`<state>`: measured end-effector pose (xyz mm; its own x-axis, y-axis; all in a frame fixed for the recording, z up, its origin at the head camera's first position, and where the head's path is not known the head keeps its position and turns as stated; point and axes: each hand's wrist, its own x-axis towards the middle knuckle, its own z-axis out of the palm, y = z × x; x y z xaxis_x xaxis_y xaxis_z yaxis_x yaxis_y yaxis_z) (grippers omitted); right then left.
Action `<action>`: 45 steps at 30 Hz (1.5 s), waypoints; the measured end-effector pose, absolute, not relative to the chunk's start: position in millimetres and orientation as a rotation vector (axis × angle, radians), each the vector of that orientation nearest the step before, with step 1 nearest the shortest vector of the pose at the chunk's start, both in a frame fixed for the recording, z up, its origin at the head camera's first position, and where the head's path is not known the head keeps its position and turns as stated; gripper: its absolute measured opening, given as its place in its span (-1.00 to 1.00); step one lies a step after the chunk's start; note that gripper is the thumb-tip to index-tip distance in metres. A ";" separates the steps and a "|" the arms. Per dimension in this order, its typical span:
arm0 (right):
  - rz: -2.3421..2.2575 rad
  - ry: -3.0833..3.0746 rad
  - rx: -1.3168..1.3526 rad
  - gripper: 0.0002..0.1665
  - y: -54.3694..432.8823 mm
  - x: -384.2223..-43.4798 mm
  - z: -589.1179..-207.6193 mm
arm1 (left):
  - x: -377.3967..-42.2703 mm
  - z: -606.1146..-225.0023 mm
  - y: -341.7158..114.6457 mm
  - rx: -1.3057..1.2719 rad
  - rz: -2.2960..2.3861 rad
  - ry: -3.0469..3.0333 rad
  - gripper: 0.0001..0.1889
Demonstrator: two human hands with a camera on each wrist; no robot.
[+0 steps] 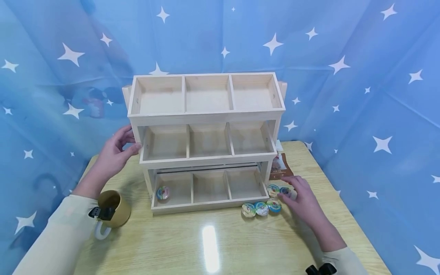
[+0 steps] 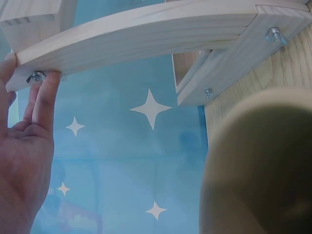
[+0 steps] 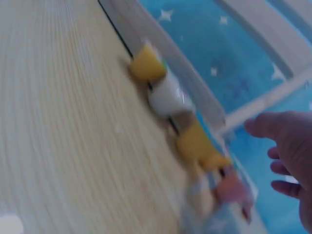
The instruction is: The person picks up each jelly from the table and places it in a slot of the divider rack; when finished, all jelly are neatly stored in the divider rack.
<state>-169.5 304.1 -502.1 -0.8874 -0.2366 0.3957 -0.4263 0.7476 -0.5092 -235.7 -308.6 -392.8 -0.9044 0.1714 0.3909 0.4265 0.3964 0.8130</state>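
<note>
A three-tier wooden shelf (image 1: 206,162) stands on the table, each tier split into three compartments. My left hand (image 1: 111,154) grips its left side. In the left wrist view, that hand's fingertips (image 2: 50,80) touch the side piece beside a wing nut (image 2: 36,77). By the lower right corner, my right hand (image 1: 304,200) hovers close to several small jelly cups (image 1: 261,209) with printed lids. The right wrist view is blurred and shows no object between that hand's fingers (image 3: 268,126). Another jelly cup (image 1: 162,193) lies in the bottom tier's left compartment.
A tan mug (image 1: 122,210) with a white handle stands beside my left forearm. Behind the right hand lies a brown packet (image 1: 281,170), partly hidden by the shelf. Blue star-printed cloth (image 1: 361,95) hangs around the wooden table (image 1: 165,244).
</note>
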 end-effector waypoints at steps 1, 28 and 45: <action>0.892 -2.664 0.488 -0.32 308.6 -170.2 -504.8 | -235.6 -393.2 -308.7 -0.530 -1.512 -2.412 -0.26; 0.967 -2.780 0.256 -0.43 326.3 -175.6 -521.4 | -234.4 -392.3 -307.8 -0.515 -1.492 -2.423 -0.23; 1.047 -2.587 0.502 -0.36 261.5 -165.9 -486.1 | -232.8 -391.5 -306.9 -0.516 -1.498 -2.422 -0.23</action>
<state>-165.9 261.5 -486.1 -0.8924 -0.2042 0.4024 -0.4265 0.6728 -0.6045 -232.8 -306.9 -391.5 -0.9070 0.1670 0.3865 0.4204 0.4101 0.8094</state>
